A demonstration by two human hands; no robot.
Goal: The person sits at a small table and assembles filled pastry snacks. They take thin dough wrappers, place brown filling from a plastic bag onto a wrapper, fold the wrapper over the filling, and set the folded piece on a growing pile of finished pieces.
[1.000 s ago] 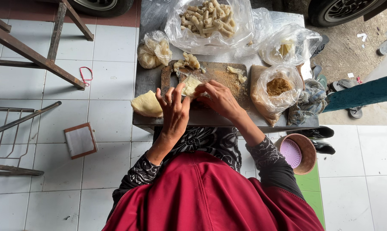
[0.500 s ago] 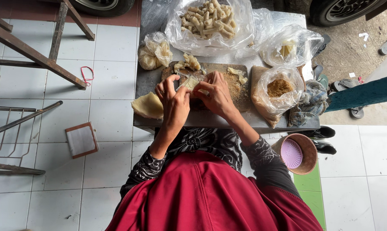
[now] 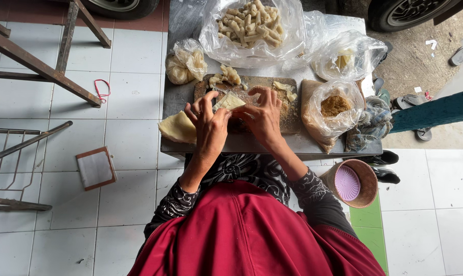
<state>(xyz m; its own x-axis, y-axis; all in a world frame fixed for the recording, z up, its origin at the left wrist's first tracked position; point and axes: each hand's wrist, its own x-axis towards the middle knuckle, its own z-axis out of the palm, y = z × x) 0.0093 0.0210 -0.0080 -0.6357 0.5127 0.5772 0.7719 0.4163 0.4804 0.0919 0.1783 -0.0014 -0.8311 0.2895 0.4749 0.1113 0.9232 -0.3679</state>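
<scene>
Pale wrapper sheet pinched by left hand and right hand, over wooden board, fingers curled

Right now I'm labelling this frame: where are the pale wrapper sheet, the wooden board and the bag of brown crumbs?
pale wrapper sheet (image 3: 230, 101), head view, its flat middle.
wooden board (image 3: 287, 116), head view, bare right part.
bag of brown crumbs (image 3: 335, 106), head view, crumb heap.

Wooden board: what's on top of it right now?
On the board: brown crumbs, a few pale rolls at its far edge, and a pale wrapper pinched by the left hand and right hand. The hands cover the board's middle.
</scene>
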